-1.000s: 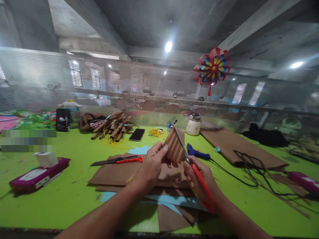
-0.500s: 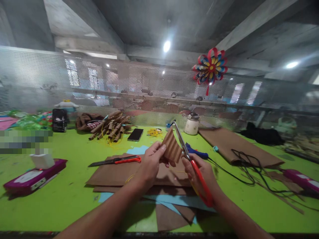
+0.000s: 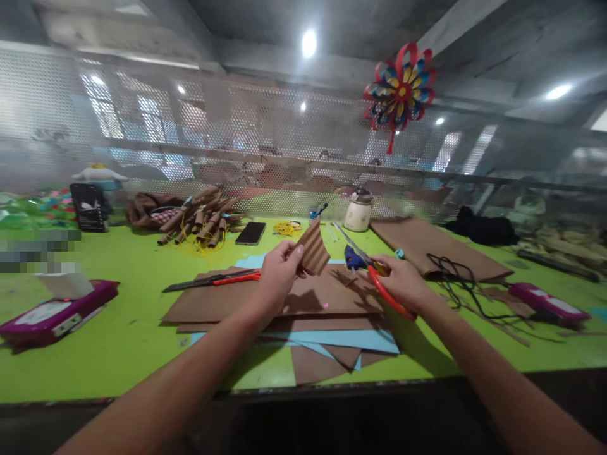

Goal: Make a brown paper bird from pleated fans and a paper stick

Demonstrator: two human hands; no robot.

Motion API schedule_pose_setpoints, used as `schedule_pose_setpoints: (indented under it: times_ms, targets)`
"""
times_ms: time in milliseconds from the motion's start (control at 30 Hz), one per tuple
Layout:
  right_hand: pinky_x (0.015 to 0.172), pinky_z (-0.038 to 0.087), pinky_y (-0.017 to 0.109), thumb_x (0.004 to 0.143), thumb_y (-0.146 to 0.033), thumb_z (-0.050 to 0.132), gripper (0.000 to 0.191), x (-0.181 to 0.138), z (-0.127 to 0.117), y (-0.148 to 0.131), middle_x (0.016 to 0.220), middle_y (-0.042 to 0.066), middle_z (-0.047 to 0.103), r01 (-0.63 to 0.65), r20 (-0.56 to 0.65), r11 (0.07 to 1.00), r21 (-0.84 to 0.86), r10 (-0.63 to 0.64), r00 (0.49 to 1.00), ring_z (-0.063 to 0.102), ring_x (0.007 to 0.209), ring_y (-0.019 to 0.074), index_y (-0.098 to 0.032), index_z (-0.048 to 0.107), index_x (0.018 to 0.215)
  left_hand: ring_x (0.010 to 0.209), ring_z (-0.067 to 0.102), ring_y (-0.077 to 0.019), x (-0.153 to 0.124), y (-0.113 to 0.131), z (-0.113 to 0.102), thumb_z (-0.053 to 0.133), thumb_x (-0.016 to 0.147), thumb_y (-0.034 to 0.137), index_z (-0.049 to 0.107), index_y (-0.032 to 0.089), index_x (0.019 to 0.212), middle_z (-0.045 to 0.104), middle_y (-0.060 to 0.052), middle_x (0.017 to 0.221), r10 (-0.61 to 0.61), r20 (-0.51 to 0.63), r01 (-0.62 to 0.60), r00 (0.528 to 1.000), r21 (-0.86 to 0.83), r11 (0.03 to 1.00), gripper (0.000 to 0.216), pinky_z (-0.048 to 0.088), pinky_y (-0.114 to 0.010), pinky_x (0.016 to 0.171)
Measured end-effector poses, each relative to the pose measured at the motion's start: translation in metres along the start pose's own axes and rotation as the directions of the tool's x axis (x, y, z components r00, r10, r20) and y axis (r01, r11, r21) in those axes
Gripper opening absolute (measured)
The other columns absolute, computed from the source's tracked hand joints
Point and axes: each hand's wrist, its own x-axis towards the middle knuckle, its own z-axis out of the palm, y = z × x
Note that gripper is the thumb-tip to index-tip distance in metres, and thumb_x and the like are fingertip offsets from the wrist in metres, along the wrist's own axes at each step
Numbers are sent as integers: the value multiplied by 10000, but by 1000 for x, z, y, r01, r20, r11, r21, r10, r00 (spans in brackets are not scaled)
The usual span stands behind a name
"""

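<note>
My left hand (image 3: pixel 283 268) pinches a small piece of striped brown paper (image 3: pixel 315 250), tapered to a point at the top. Red-handled scissors (image 3: pixel 379 284) are in my right hand (image 3: pixel 401 278), their blades pointing up and to the left, apart from the striped piece. Beneath both hands lies a stack of brown paper sheets (image 3: pixel 294 303) with light blue sheets (image 3: pixel 370 340) under it. A utility knife (image 3: pixel 227 278) with a red-orange grip rests on the stack's left side. Behind the scissors sits a blue glue gun (image 3: pixel 351 258).
Rolled brown paper tubes (image 3: pixel 208 221), a phone (image 3: pixel 251 233), yellow string (image 3: pixel 286 228) and a cream jar (image 3: pixel 358 212) stand along the back. Purple power strips (image 3: pixel 61 309) lie at both sides. A black cable (image 3: pixel 455 278) loops by a large folded brown sheet (image 3: pixel 436 243).
The scissors have moved right, away from the striped paper, which my left hand still holds. The view has tilted downward, showing the table's front edge.
</note>
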Motion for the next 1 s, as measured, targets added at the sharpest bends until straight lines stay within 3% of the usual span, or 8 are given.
schedule_pose_setpoints:
  times_ms: [167, 333, 433, 533, 633, 767, 900, 1000]
  targets:
    - [702, 472, 316, 684, -449, 616, 480, -17, -22, 43, 987, 95, 692, 65, 156, 970, -233, -29, 987, 636, 854, 262, -181, 655, 1081, 555, 505, -90, 2, 3, 1, 577, 756, 294, 558, 140, 710, 538, 11, 629, -33, 20, 33, 999, -4, 999, 162, 432, -203, 508]
    - [767, 465, 323, 738, -405, 565, 456, -29, -35, 76, 1077, 109, 656, 186, 304, 926, -329, -82, 949, 616, 922, 254, -188, 620, 1135, 573, 505, -99, 3, -2, 2, 584, 747, 344, 568, 140, 676, 531, 10, 624, -59, 81, 57, 995, 26, 998, 217, 421, -214, 541]
    - [779, 454, 346, 743, -357, 572, 449, -29, -41, 77, 1041, 115, 650, 259, 364, 889, -377, -115, 924, 590, 956, 270, -204, 602, 1164, 599, 531, -120, 1, -2, 3, 583, 750, 372, 584, 135, 699, 553, -6, 648, -134, 176, 133, 975, 14, 991, 243, 440, -244, 580]
    - [782, 441, 371, 728, -322, 605, 437, -28, -44, 51, 1004, 117, 637, 313, 324, 874, -371, -194, 926, 567, 959, 281, -208, 610, 1151, 583, 515, -111, -2, 0, 4, 585, 752, 356, 587, 126, 673, 552, -8, 647, -153, 228, 153, 962, 16, 988, 243, 427, -238, 573]
    - [792, 434, 339, 804, -359, 546, 319, -23, -36, 2, 1024, 97, 647, 370, 221, 921, -122, -339, 915, 575, 936, 231, -194, 645, 1058, 573, 496, -104, -4, 1, 4, 605, 736, 365, 596, 124, 639, 555, -3, 633, -127, 228, 119, 965, 47, 992, 259, 409, -228, 569]
    - [657, 440, 291, 789, -379, 582, 255, -8, -4, -55, 871, 72, 697, 230, 272, 918, 323, -323, 907, 605, 759, 180, -171, 679, 899, 593, 517, -127, -2, 0, 0, 623, 708, 397, 648, 122, 682, 595, -14, 636, -106, 180, 100, 978, 41, 994, 277, 416, -243, 588]
    - [602, 418, 278, 753, -347, 633, 235, 10, 30, -71, 831, 83, 702, -38, 361, 731, 681, -290, 886, 611, 715, 165, -145, 680, 863, 636, 573, -167, 0, -2, -5, 621, 705, 415, 670, 120, 739, 632, -40, 662, -169, 169, 182, 971, -69, 981, 301, 448, -286, 641]
    - [614, 415, 268, 734, -307, 662, 186, 18, 44, -65, 797, 63, 687, -115, 323, 553, 825, -296, 899, 595, 677, 136, -148, 686, 828, 678, 587, -164, 0, -3, -6, 619, 716, 368, 657, 123, 720, 643, -53, 716, -185, 147, 209, 972, -163, 964, 248, 458, -288, 679]
